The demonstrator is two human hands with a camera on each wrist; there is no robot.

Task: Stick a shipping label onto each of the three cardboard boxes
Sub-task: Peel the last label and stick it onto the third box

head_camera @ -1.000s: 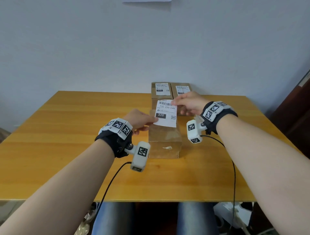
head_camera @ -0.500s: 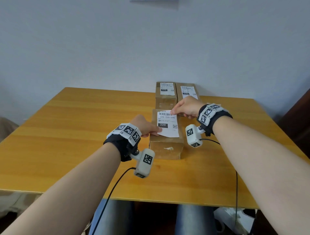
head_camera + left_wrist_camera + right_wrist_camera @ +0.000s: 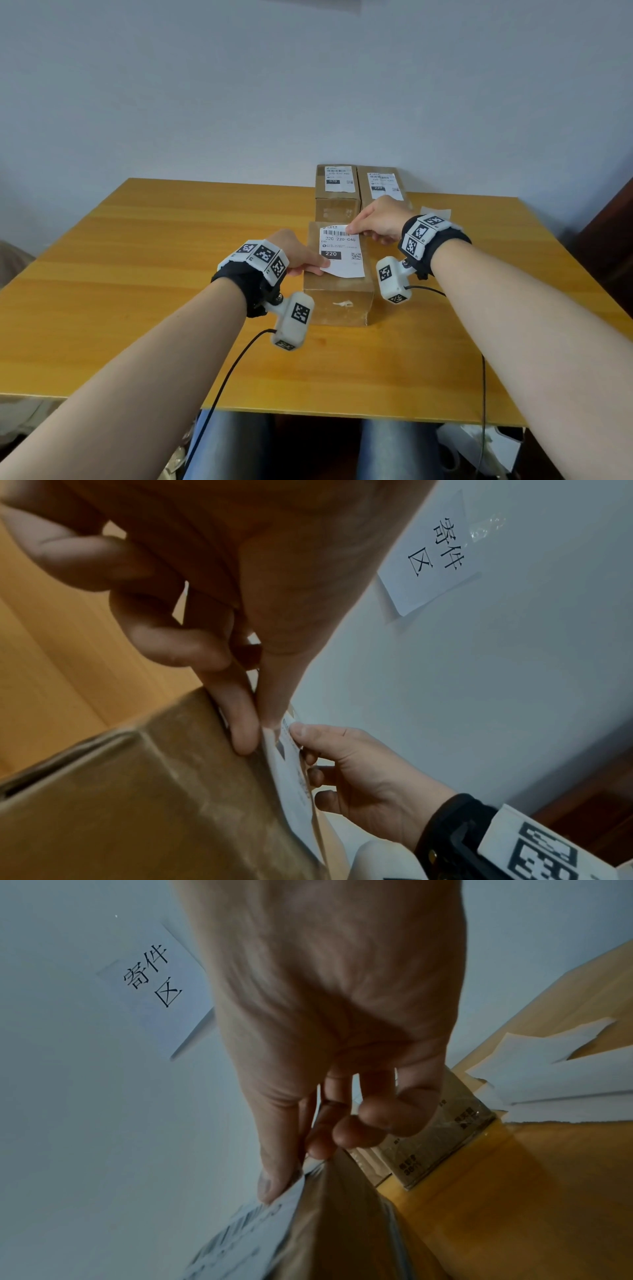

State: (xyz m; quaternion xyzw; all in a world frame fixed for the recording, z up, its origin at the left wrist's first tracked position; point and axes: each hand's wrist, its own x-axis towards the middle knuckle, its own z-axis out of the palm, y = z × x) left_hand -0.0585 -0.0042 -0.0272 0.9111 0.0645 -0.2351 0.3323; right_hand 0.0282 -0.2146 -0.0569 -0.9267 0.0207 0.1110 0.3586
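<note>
A white shipping label (image 3: 340,250) lies over the top of the nearest cardboard box (image 3: 337,301) on the wooden table (image 3: 154,274). My left hand (image 3: 301,262) pinches the label's near left corner (image 3: 270,734) between thumb and forefinger. My right hand (image 3: 375,221) pinches its far right corner (image 3: 291,1180). The label's near edge curls slightly off the box. Behind stand two more cardboard boxes, the left one (image 3: 337,192) and the right one (image 3: 383,186), each with a white label on top.
White backing paper (image 3: 433,210) lies on the table right of the far boxes, seen as torn sheets (image 3: 548,1064) in the right wrist view. A paper sign (image 3: 435,553) hangs on the wall behind. Cables run from both wrist cameras over the table's front edge.
Both hands have brought the label down from above the nearest box onto its top. The head view has shifted closer and slightly left.
</note>
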